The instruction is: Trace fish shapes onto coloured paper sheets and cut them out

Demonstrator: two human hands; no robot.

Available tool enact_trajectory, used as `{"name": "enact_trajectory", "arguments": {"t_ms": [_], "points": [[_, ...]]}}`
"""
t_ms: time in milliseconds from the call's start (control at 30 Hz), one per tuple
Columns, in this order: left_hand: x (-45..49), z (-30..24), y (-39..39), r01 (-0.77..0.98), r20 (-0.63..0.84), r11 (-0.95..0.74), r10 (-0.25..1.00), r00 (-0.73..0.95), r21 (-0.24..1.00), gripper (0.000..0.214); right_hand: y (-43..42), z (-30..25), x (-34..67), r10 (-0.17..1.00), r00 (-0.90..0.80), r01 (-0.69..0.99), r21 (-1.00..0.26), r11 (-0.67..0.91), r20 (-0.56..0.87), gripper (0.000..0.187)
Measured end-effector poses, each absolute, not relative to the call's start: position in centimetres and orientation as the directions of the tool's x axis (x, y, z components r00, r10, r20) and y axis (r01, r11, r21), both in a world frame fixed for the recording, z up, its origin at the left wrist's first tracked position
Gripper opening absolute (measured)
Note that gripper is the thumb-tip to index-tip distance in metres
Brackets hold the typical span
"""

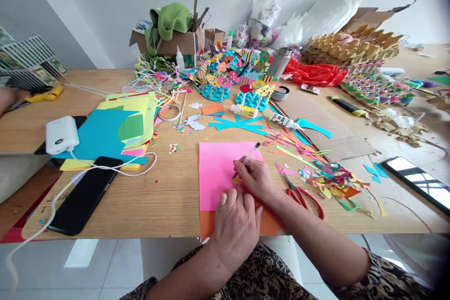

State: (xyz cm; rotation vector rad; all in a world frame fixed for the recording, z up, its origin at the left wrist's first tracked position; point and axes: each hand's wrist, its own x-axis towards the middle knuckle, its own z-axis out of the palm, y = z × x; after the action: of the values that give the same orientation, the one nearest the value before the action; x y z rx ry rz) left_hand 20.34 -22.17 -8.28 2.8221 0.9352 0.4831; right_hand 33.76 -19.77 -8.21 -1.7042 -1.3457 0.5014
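My right hand [258, 178] is closed around a clear pen with a dark cap end [251, 151], its tip down on a pink paper sheet [216, 168]. My left hand [236, 222] rests on the sheets with bent fingers, its fingertips pressing beside a small yellow patterned cutout [235, 179] that is mostly hidden by both hands. Orange paper [207, 225] shows under the pink sheet and below my hands. Right of my right wrist lie red-handled scissors [304, 199], blades toward the back.
Colored sheets [101, 129], a phone [82, 199] and a white power bank with a cable [62, 135] lie left. Paper scraps [337, 180] and another phone [422, 185] are right. Glue bottles [244, 111], fish decorations [218, 86] and a cardboard box [168, 47] stand behind.
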Motion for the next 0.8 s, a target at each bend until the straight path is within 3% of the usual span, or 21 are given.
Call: {"name": "enact_trajectory", "arguments": {"t_ms": [400,800], "points": [[20.26,-8.87,-22.25,0.528,0.355,-0.814,0.581,0.733,0.243,0.016,-19.76,-8.14,33.79,0.930,0.305,0.612,-0.790,-0.027,0.205,0.039],[20.34,-8.91,-22.26,0.528,0.353,-0.820,0.573,0.740,0.223,0.018,-20.00,-8.03,33.73,0.939,0.267,0.624,-0.782,0.003,0.217,0.037]]}}
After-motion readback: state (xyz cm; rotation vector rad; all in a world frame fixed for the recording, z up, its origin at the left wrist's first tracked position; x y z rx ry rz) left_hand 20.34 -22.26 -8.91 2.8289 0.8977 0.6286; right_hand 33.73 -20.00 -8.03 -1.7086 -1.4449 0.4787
